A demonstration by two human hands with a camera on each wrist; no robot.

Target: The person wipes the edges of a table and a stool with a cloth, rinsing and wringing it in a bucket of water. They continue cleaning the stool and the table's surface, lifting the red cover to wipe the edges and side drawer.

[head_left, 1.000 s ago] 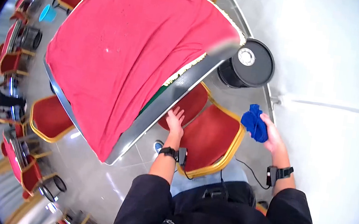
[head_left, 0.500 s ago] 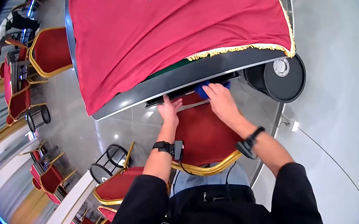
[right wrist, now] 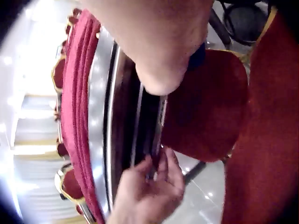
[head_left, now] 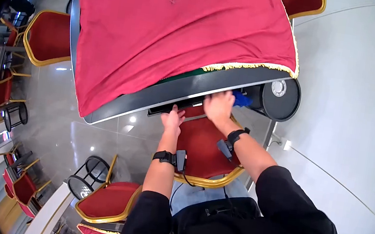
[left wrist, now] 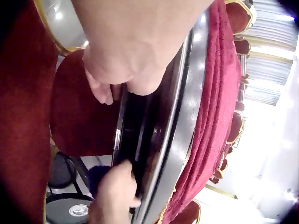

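Observation:
A shallow black drawer (right wrist: 149,116) protrudes from beneath the dark rim of the table (head_left: 172,92). My left hand (head_left: 173,119) grips its front edge toward the left end, thumb on the inner side and fingers outside, as the right wrist view shows. Farther right along the same drawer is my right hand (head_left: 220,107), which holds a crumpled blue cloth (head_left: 242,100). Part of the cloth is hidden by the hand, and it bunches out on the hand's right side. The table rim hides the back of the drawer.
A red tablecloth (head_left: 176,29) with gold fringe covers the tabletop. Directly in front of me stands a red chair (head_left: 202,148) with a gold frame, under the drawer. A round black bin (head_left: 283,101) is by the table's right corner, near the white wall (head_left: 344,91).
My right hand has swung in from beside the wall to the drawer with the blue cloth. The drawer now shows out from under the table, and my left hand has taken hold of its edge.

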